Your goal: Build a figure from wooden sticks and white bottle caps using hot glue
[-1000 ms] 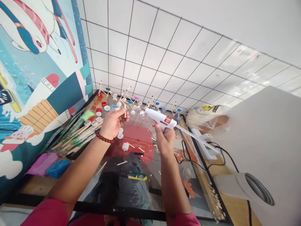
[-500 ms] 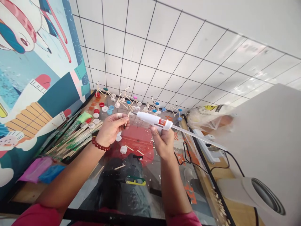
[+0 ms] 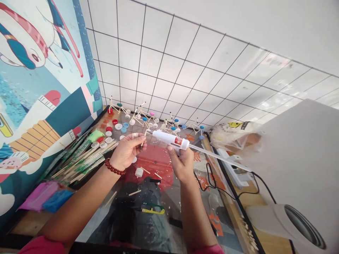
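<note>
My left hand (image 3: 129,151) pinches a short wooden stick (image 3: 145,134), pale at the top and dark at its lower end. My right hand (image 3: 182,163) is wrapped round the handle of a white glue gun (image 3: 165,137). The gun points left, its nozzle at or very close to the stick's upper end; whether they touch I cannot tell. A long clear glue stick (image 3: 219,156) juts from the gun's back. Below the hands, a white cap (image 3: 138,172) and several cut stick pieces (image 3: 135,192) lie on the glass tabletop.
Small stick figures with coloured caps (image 3: 176,120) stand along the tiled wall. Bundled wooden sticks (image 3: 84,162) and loose bottle caps (image 3: 108,134) are at left. A yellow-handled cutter (image 3: 153,211) lies in front. At right are a black cable (image 3: 212,176) and a power strip (image 3: 235,171).
The view has shifted slightly. The glue gun has moved a little left and down in the picture, its nozzle still by the stick. Both hands keep their holds.
</note>
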`<state>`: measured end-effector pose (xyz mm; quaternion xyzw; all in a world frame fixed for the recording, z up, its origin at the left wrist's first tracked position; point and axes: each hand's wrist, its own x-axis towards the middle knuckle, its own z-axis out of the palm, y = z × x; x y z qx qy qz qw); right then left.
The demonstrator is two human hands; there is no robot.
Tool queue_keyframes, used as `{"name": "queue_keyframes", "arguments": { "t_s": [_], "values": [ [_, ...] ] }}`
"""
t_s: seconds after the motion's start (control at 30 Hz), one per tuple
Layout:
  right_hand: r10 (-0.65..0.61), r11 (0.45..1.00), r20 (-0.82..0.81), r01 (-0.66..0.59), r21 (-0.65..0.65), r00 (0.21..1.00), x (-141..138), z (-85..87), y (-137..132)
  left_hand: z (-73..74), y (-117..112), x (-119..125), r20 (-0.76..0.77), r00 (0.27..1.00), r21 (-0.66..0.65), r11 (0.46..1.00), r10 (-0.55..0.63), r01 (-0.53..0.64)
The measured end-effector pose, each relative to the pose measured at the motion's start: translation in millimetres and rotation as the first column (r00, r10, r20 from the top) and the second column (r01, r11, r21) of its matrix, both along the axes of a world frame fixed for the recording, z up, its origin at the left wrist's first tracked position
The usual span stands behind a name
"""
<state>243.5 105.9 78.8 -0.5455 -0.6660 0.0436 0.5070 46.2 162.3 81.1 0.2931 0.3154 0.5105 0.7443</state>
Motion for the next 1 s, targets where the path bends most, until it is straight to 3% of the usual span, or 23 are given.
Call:
{"name": "queue_keyframes", "arguments": {
  "t_s": [0.13,0.37,0.57,1.0],
  "values": [
    [0.050,0.999,0.041,-0.050,-0.012,0.998,0.4,-0.7,-1.2,1.4,-1.5,0.8,0.013,1.000,-0.006,1.000,0.013,-0.013],
    [-0.020,1.000,-0.007,0.020,0.019,1.000,-2.0,-0.5,-1.2,-0.8,-3.5,3.5,0.025,1.000,-0.017,1.000,0.001,0.000],
    [0.025,1.000,0.026,-0.025,0.001,0.999,-1.3,-1.3,-1.6,0.4,-3.5,3.9,0.049,0.999,-0.036,0.999,0.000,0.001],
    [-0.071,0.997,0.031,0.070,0.040,0.997,-1.2,0.4,-2.5,-3.6,-4.1,3.4,0.059,0.998,-0.052,0.998,-0.025,0.028]
  ]
}}
